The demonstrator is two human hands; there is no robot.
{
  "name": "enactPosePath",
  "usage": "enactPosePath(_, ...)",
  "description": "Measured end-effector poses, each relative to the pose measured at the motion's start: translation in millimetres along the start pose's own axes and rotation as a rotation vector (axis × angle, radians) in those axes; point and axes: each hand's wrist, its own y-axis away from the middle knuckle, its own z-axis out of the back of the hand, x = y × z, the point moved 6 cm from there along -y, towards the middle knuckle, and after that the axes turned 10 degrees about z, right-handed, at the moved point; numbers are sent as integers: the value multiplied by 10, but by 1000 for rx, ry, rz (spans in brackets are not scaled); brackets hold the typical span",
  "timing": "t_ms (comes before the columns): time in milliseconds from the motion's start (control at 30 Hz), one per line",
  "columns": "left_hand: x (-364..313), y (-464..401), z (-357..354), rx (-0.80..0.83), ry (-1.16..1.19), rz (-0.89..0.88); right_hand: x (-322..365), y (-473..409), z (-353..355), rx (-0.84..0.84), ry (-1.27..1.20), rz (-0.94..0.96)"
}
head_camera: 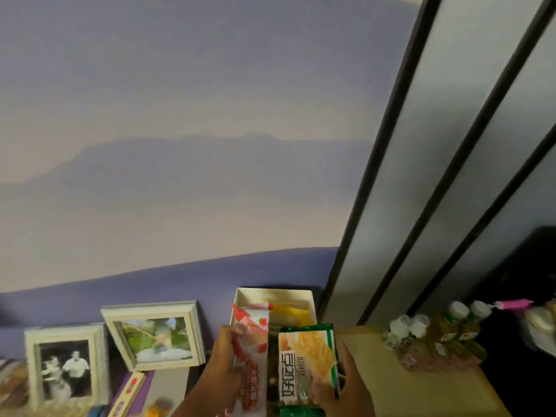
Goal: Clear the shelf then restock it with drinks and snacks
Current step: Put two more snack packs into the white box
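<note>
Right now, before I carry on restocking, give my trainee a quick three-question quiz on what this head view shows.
1. True or false: the left hand grips the red-and-white snack pack.
2. Which pack does the right hand hold? A) green cracker pack B) a yellow pack C) nothing
3. Fill in: the white-capped bottles stand to the ____ of the open white box.

Key: 1 true; 2 A; 3 right
</note>
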Motion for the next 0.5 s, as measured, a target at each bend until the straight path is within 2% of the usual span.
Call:
enactPosePath(133, 103, -240, -39, -76, -130, 3, 81, -187, -158, 15, -24, 111)
enactPosePath(200, 54, -230, -120, -22, -138, -8, 81, -243, -254, 49, -19, 93)
enactPosePath(367, 20, -318, -127, -107, -304, -116, -197, -387, -563, 161, 155, 88)
enactPosePath(433, 91, -308, -118, -151, -494, -149, -160, -342, -636, 146, 285, 92)
enactPosePath(500, 135, -331, -115, -232, -795, -243, -43, -283, -651, 96, 472, 95)
